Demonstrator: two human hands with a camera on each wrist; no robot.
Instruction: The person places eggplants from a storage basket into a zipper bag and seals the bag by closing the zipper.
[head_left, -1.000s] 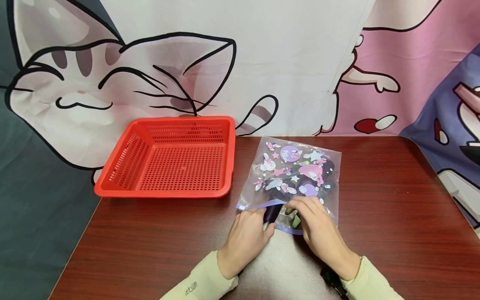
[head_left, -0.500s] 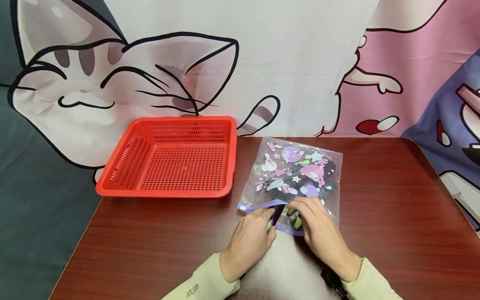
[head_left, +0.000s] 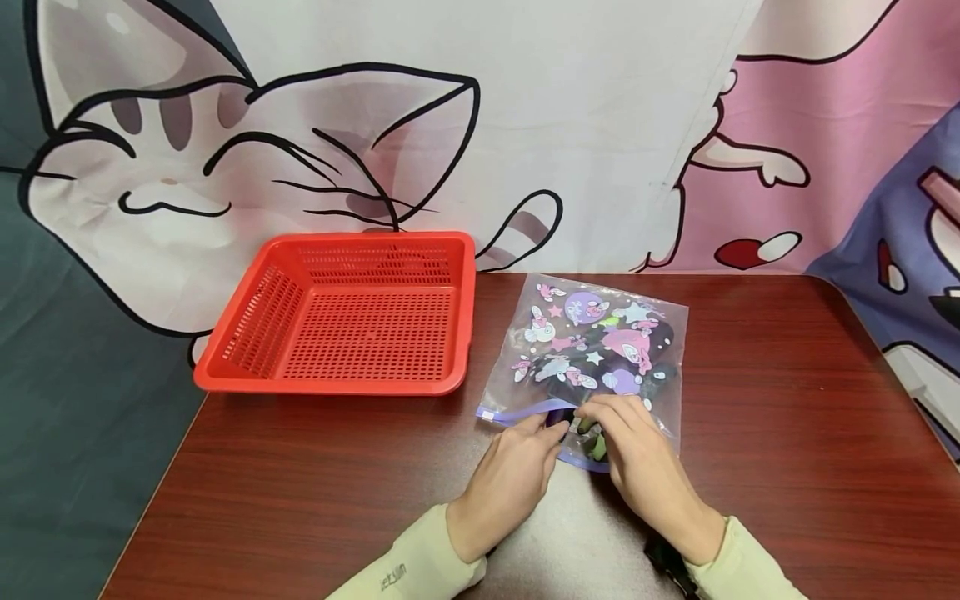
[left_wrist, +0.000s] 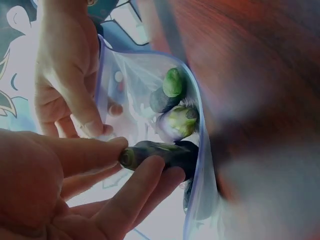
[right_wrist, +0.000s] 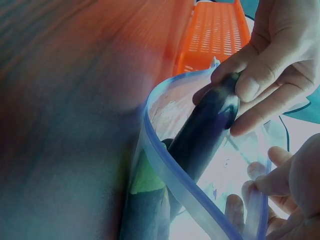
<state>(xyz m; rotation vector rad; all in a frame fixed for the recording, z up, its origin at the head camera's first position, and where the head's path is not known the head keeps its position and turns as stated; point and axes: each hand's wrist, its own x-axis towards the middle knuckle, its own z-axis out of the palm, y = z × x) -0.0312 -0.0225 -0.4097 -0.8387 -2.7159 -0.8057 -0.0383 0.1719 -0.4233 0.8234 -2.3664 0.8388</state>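
A clear printed zip bag (head_left: 555, 329) with a purple slider edge lies on the table, its mouth facing me and spread apart. My left hand (head_left: 506, 471) reaches into the mouth and pinches a dark purple eggplant (right_wrist: 205, 130) at its stem end, as the right wrist view shows. Its far part is inside the bag. My right hand (head_left: 648, 467) holds the upper edge of the mouth between thumb and fingers. Inside, in the left wrist view, lie another eggplant (left_wrist: 181, 121) with a green cap and a dark, green-ended vegetable (left_wrist: 173, 82). Their far ends are hidden.
A red perforated plastic basket (head_left: 367, 333) stands left of the bag, with nothing in it. Behind the brown wooden table (head_left: 787, 417) hangs a cartoon-printed cloth (head_left: 600, 125). A dark strap (head_left: 667, 562) shows by the right wrist.
My left hand has shifted slightly right, toward the right hand, its fingers now further over the mouth. Less of the eggplant shows in the head view. The right hand stays at the bag's edge.
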